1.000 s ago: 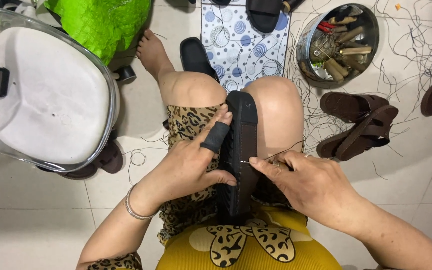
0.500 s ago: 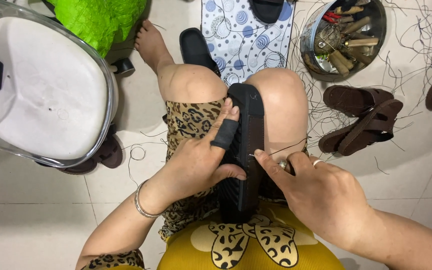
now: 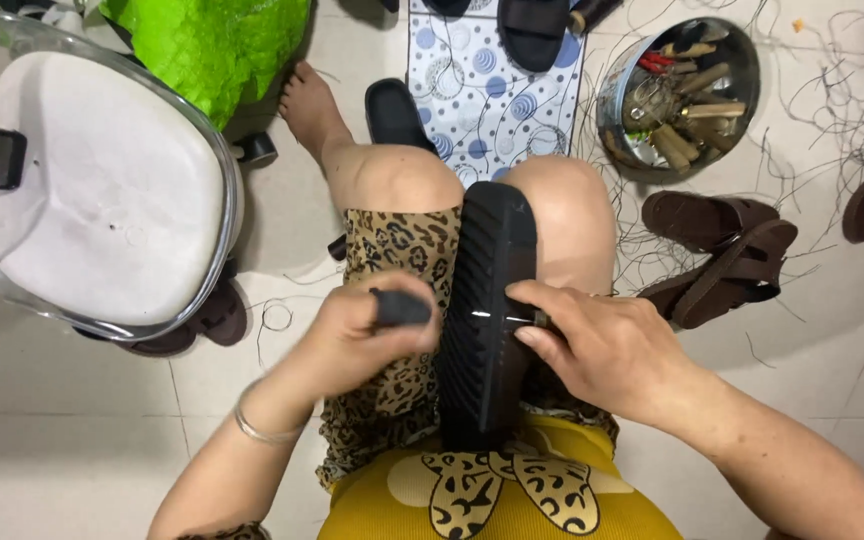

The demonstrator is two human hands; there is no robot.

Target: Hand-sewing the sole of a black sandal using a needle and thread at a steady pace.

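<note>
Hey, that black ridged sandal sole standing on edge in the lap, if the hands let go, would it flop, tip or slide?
The black sole stands on its edge between the knees, steadied by the right hand, so it would probably tip sideways. It holds a straight line along its length, so likely fairly stiff. Its deep ridges suggest it would resist sliding on the fabric.

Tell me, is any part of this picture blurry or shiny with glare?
Head view: the left hand is smeared by motion blur; the right hand looks sharp. A small bright glint sits on the black sandal sole. Light is soft and even, with faint shadows on the floor tiles.
</note>
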